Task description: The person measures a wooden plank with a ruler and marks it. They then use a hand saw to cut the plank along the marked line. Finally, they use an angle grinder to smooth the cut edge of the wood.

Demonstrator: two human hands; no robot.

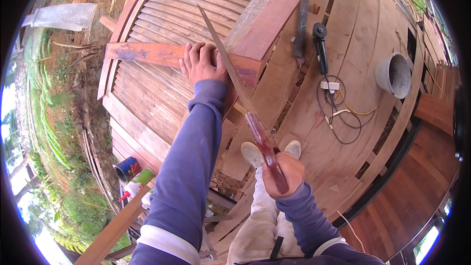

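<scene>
Plank deck (289, 122), pale brown, gapped: centre to right of the frame.
Slatted wooden panel (162, 12), framed: upper left to centre.
Dark reddish timber flooring (412, 181): lower right.
Sleeves (189, 137), blue with a white band each: one rising through the lower centre, one shorter at its right.
Reddish board (147, 52), dark-stained: upper left to centre, lying across the panel.
Hand saw (241, 87), narrow tapering blade, glossy red-brown handle: centre, slanting from upper left to lower right; blade passes over the board near its right end; contact cannot be told.
Left hand (206, 64): upper centre, laid on the board just left of the blade; fingers bent over it, slightly apart; any grip beneath is hidden.
Right hand (288, 172): lower centre, fingers clamped around the saw handle.
Grey bucket (384, 76), tipped on its side: right.
Angle grinder (320, 49), black: upper right, on the deck.
Grey bar (300, 29): just left of the grinder.
Black cable (360, 121), loosely coiled: right of centre.
Shoes (252, 153), pale, one pair: below centre.
Green-and-white bottle (141, 180), red nozzle: lower left.
Blue can (130, 167): just above the bottle.
White socket block (329, 86): right of centre, by the cable
</scene>
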